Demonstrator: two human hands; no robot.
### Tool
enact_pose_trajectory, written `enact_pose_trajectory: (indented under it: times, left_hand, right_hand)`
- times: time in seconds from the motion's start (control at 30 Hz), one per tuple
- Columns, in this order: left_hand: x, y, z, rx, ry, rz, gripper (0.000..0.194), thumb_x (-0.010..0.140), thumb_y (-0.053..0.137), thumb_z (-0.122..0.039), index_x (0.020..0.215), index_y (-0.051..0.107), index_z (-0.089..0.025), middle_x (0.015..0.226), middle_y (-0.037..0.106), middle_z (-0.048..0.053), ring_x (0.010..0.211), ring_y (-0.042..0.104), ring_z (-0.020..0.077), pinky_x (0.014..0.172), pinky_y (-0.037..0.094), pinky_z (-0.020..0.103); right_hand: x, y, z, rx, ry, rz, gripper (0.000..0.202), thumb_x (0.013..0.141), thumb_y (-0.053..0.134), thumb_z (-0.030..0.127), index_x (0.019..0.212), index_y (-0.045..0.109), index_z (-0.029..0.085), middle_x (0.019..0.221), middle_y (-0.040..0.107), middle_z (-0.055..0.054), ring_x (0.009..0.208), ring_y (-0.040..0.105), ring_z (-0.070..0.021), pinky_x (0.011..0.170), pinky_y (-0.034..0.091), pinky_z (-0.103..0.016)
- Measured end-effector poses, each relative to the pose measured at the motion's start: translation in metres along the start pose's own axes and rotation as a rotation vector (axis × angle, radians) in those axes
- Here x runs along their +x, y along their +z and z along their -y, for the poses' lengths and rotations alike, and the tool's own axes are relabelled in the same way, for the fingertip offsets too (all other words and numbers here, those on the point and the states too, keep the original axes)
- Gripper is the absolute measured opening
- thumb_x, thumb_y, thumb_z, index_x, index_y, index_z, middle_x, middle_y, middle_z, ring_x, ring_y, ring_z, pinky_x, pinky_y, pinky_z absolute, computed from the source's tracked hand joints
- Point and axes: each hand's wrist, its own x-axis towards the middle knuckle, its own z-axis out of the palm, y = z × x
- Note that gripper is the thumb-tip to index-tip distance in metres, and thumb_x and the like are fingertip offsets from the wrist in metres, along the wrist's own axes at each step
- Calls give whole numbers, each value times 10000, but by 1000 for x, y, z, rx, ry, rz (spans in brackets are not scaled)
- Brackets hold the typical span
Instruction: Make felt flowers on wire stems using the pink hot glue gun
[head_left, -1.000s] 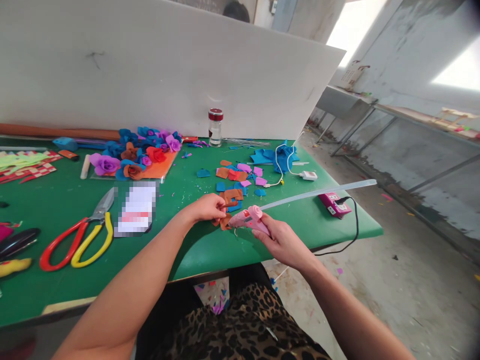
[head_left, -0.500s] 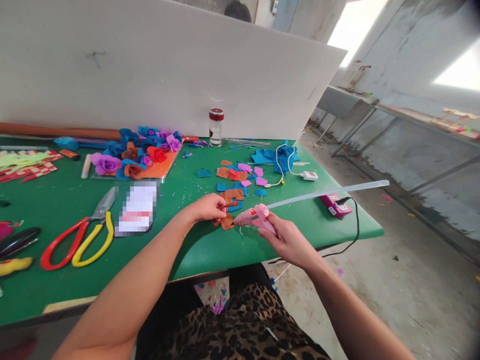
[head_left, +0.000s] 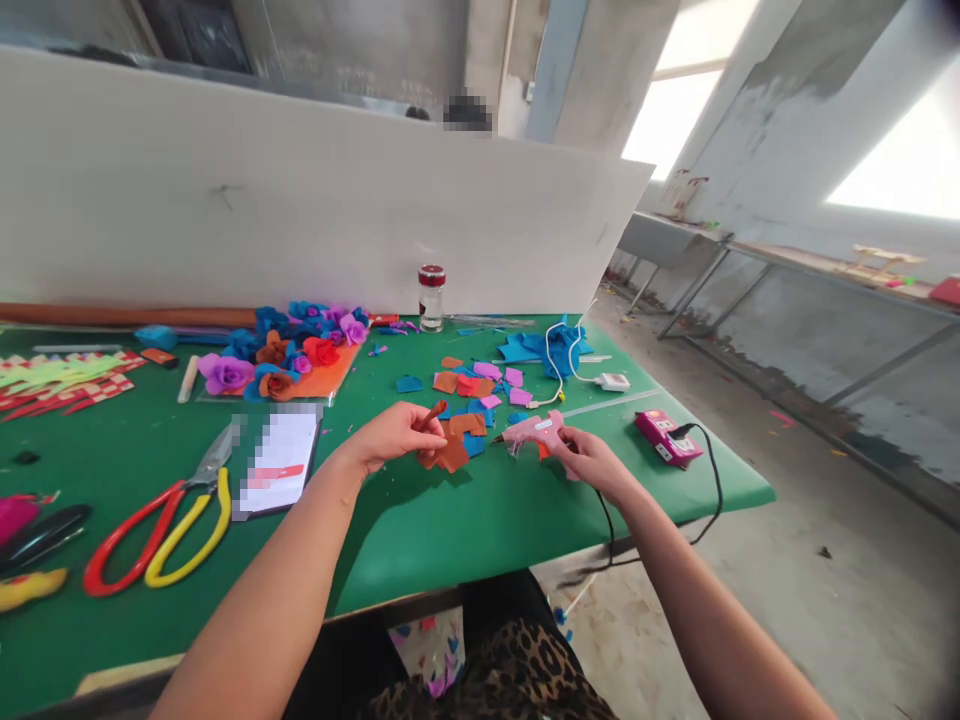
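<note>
My left hand [head_left: 394, 437] pinches a small brown paper roll [head_left: 434, 412] above the green table [head_left: 390, 545]. Just beyond and beneath its fingertips lie brown paper petals [head_left: 453, 452], mixed with blue, purple and red petals [head_left: 474, 386]. My right hand [head_left: 596, 463] is wrapped round the handle of a pink hot glue gun [head_left: 534, 429], low over the table to the right of the petals. The gun's nozzle points left, and a long clear glue stick [head_left: 611, 402] sticks out behind it. Whether the gun rests on the table I cannot tell.
Finished paper flowers [head_left: 300, 350] are heaped at the back left. Large scissors [head_left: 169, 515] and a phone [head_left: 281, 465] lie left of my arm. A lidded jar [head_left: 431, 298] stands by the white board [head_left: 322, 200]. A pink power strip [head_left: 667, 438] sits near the right edge.
The glue gun has moved right, away from the brown petals, and down toward the table. My left hand has lifted slightly with the paper roll. The camera view has tilted up.
</note>
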Motion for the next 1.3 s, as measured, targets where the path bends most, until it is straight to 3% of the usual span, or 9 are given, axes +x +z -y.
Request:
enact_pose_trajectory:
  times: [0.13,0.3,0.4,0.53,0.67,0.8,0.93,1.1,1.3]
  left_hand:
    - [-10,-14,-6,15,56,-165,209,710,700,-349,724,620,-156,572,634,3,545,589,121,521,399,218]
    - [-19,-22,-19,51,40,-225,215,715,683,-375,711,616,-171,583,624,2,579,606,147,581,444,257]
    - [-21,-22,-29,114,27,-225,223,703,677,-387,698,613,-174,591,612,-3,584,600,151,570,440,258]
    - [-20,-21,-35,138,-2,-197,232,686,679,-387,671,591,-173,579,593,-13,569,579,143,569,431,254]
    - [-13,-24,-36,105,-3,-196,254,682,685,-400,731,570,-179,605,587,-28,574,547,125,554,392,230]
    - [-3,-29,-29,74,-46,-316,225,752,592,-381,884,550,-204,708,573,-39,583,480,103,487,295,193]
    - [1,-30,-16,-9,44,-356,145,753,549,-253,877,579,-183,824,593,2,641,482,103,537,340,204]
    - [-5,-22,-12,-209,104,-294,269,828,573,-391,1031,545,-217,846,663,23,648,557,121,662,435,247]
    - [2,-26,-16,-152,40,-283,262,725,712,-425,774,598,-194,942,718,76,935,638,218,882,434,324]
  right_hand:
    - [13,4,0,-324,-23,-49,453,846,454,575,693,627,186,483,544,19,510,557,-155,529,353,-241]
    - [20,27,53,-318,-161,-367,393,794,572,567,886,661,196,883,663,-68,770,597,-200,620,412,-278]
    - [28,53,97,16,-375,-84,276,836,561,418,939,667,186,884,675,-45,744,594,-150,649,442,-251]
    - [43,78,125,174,-323,184,109,742,567,209,766,664,165,680,635,5,597,535,-110,518,365,-199]
    - [67,81,121,339,-254,173,101,659,532,184,602,615,170,545,530,43,532,462,-93,495,312,-196]
    - [100,86,118,809,-98,-49,97,592,594,262,578,586,166,523,508,45,510,441,-90,499,326,-203]
    - [118,106,113,946,-58,-175,170,606,579,348,599,552,181,502,464,50,478,418,-92,484,333,-216]
    - [118,120,98,1064,-34,-250,176,607,613,347,614,567,177,524,485,41,510,445,-101,537,384,-232]
    - [118,113,97,1141,6,-389,179,615,626,336,625,585,162,514,507,39,490,443,-94,503,349,-216]
